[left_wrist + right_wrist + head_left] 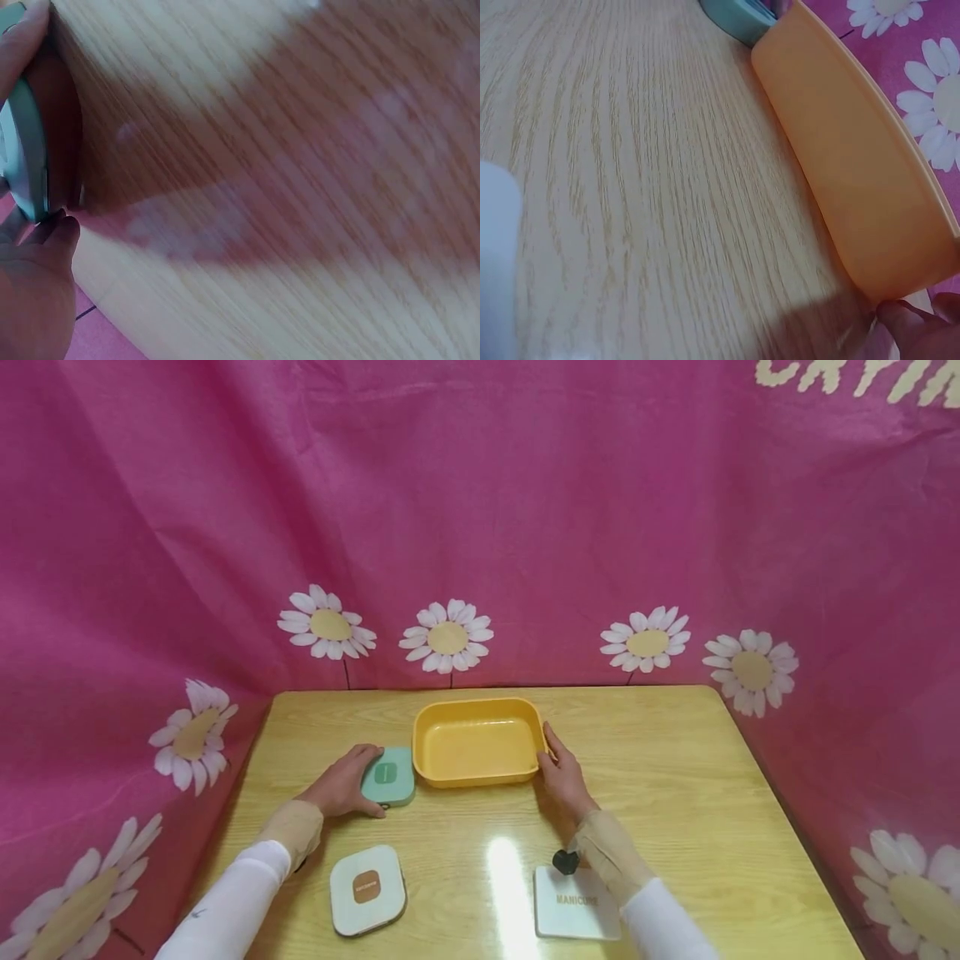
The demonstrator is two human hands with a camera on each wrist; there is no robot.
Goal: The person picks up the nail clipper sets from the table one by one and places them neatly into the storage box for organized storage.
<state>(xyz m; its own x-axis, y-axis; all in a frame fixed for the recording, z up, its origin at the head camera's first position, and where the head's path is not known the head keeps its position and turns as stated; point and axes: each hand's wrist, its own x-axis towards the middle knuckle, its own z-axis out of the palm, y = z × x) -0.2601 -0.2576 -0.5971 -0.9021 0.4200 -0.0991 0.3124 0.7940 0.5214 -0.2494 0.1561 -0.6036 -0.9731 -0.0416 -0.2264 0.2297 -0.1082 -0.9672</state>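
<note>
Green case in L grip; R grip touches yel. tray.

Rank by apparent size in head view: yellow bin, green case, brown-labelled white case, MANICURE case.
1. Yellow bin
2. Brown-labelled white case and MANICURE case: look alike, the latter partly hidden, so unranked
3. Green case, partly covered

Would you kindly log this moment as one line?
left hand: holds green case | right hand: holds yellow tray, right end | white case, MANICURE box: on table
</note>
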